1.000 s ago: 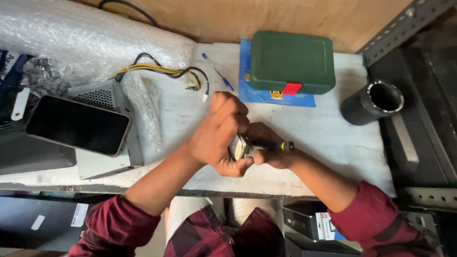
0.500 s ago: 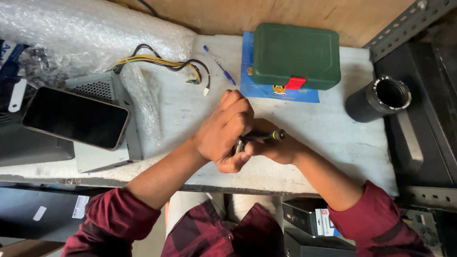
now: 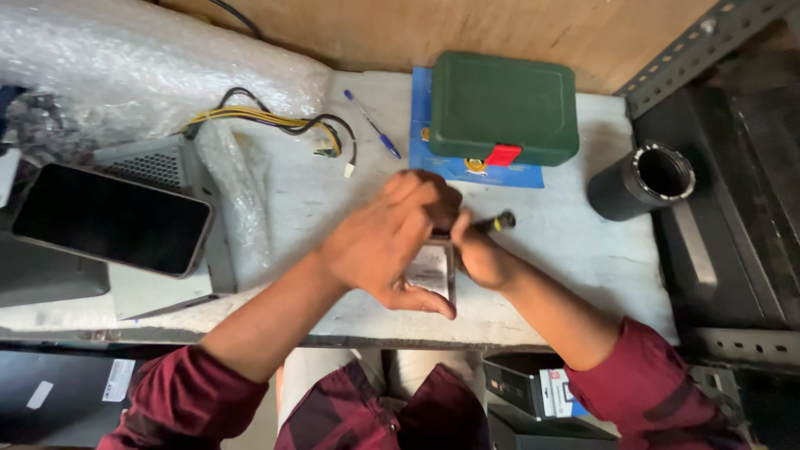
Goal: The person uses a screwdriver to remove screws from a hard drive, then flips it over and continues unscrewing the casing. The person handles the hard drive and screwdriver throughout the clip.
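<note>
- Since half a second ago, the left hand (image 3: pixel 387 242) has spread wider and slid lower over the small flat rectangular silver-edged part (image 3: pixel 433 271), which now shows more of its pale face; earlier it was almost hidden between both hands.
- The black-handled screwdriver with a yellow band (image 3: pixel 493 223) has stayed in the right hand (image 3: pixel 479 254), at much the same slant.
- The screwdriver's long axis runs from upper right down to lower left, butt end toward the green plastic hard case (image 3: pixel 504 107), tip end hidden behind the left hand's fingers.
- The flat part lies on the pale grey worktop (image 3: pixel 575 250) near its front edge, long side running away from the person.
- The left hand's thumb and fingers are curled around the part's left and lower edges, clamping it.
- The right hand is closed around the screwdriver handle, just right of the part.
- A black cylindrical tube (image 3: pixel 642 182) stands well apart to the right; a dark smartphone (image 3: pixel 108 218) rests on a grey metal box at left.
</note>
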